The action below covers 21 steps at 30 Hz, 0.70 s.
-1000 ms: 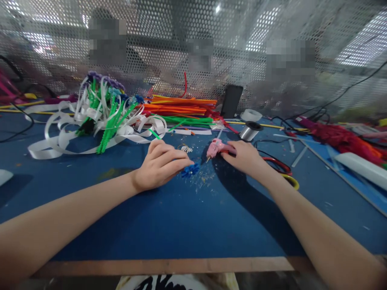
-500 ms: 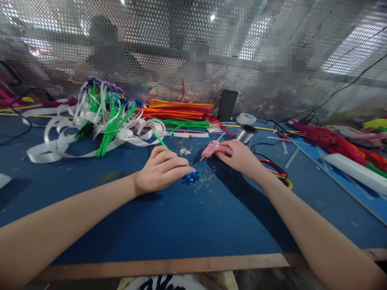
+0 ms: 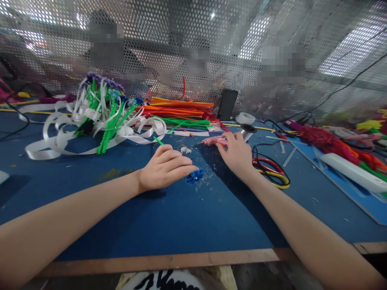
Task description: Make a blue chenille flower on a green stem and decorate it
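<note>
My left hand is closed round a flower made of pipe cleaner. Its blue head sticks out past my fingertips, and its green stem shows above my knuckles. Further back on the right, my right hand has its fingers on a pink glue gun. The glue gun lies low over the table with its nozzle toward the left; part of it is hidden under my fingers. Between the hands lies a little heap of small white pieces, too small to make out.
Green-stemmed flowers and loops of white ribbon stand at left. Orange pipe cleaners and green ones lie behind. A phone, a wire spool and scissors sit beyond or beside my right hand.
My right hand has moved back with the glue gun, whose nozzle has swung from pointing toward me to pointing left. My left hand and the flower have shifted slightly right.
</note>
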Each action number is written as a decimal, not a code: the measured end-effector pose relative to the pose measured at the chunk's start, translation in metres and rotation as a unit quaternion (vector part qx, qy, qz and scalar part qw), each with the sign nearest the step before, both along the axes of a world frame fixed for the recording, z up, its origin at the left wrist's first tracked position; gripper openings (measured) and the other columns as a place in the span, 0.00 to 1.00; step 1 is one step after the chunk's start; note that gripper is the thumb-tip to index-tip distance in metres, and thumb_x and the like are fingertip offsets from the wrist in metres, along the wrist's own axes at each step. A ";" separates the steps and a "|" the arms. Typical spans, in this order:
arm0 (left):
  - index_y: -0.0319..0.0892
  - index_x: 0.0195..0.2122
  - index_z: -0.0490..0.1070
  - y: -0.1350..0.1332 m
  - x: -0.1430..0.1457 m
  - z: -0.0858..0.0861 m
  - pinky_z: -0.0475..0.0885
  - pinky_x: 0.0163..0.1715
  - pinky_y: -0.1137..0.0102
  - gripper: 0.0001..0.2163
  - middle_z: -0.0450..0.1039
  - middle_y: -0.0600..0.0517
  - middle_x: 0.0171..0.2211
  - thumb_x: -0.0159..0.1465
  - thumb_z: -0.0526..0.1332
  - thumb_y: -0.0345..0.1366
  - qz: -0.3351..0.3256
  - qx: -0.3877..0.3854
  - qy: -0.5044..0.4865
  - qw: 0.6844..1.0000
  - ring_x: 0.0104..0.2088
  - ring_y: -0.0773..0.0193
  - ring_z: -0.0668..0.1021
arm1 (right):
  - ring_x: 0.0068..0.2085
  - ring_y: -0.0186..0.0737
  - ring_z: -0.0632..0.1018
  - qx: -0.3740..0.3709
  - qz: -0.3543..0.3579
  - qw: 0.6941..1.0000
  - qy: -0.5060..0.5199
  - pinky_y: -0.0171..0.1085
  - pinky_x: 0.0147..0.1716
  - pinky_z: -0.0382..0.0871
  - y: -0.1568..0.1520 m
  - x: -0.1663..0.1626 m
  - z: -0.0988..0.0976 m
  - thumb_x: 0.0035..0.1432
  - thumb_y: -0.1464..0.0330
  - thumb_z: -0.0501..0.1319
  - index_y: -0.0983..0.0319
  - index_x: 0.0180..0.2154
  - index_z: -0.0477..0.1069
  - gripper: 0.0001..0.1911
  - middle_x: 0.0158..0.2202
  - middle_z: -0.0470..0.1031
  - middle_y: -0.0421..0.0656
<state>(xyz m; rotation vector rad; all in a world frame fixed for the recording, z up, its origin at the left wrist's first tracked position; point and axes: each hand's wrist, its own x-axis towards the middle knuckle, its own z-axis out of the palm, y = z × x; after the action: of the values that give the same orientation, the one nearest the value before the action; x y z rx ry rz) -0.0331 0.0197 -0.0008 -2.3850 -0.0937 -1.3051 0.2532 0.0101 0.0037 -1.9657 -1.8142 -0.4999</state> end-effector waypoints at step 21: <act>0.44 0.49 0.74 0.001 -0.001 0.001 0.64 0.49 0.65 0.09 0.82 0.53 0.36 0.69 0.60 0.29 0.008 0.006 0.010 1.000 0.39 0.63 0.73 | 0.44 0.54 0.75 -0.020 0.007 0.998 0.064 0.47 0.44 0.69 0.008 0.029 -0.006 0.61 0.58 0.60 0.61 0.40 0.74 0.14 0.42 0.75 0.53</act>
<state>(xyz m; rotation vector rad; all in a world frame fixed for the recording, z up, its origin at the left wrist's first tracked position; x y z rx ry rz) -0.0339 0.0203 0.0000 -2.3826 -0.1000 -1.2698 0.2819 0.0182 -0.0026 -1.9610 -1.7704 -0.3283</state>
